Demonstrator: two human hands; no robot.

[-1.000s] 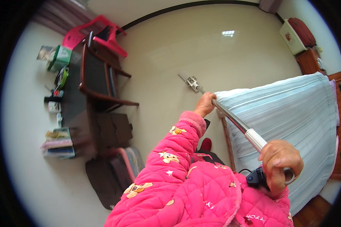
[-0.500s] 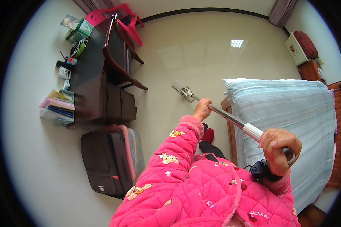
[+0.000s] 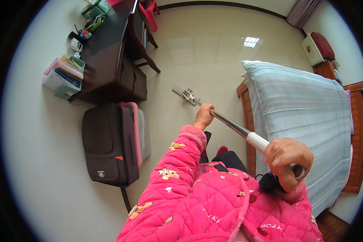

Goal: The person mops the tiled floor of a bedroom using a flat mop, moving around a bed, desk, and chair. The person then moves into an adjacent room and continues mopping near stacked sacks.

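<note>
A flat mop (image 3: 230, 122) with a silver metal pole runs slantwise across the view. My left hand (image 3: 204, 115) is wrapped round the lower part of the pole. Higher up, my right hand (image 3: 289, 158) grips the pole's end just past a white sleeve, and the grey end ring shows beside it. The mop's pale flat head (image 3: 184, 94) lies on the glossy tiled floor (image 3: 205, 52), left of the bed. Part of the head is covered by its hinge. A black device sits at my right wrist.
A bed (image 3: 298, 109) with a light blue striped cover stands at right. At left are a dark desk (image 3: 105, 60), a wooden chair (image 3: 143, 44), an upright suitcase (image 3: 109, 141) and a pink-edged bin (image 3: 135, 129). A box (image 3: 313, 50) with a red case stands far right.
The view has moved forward, so the desk, chair and bed sit differently in it. Both hands keep their hold on the pole. The mop head now appears slightly farther left.
</note>
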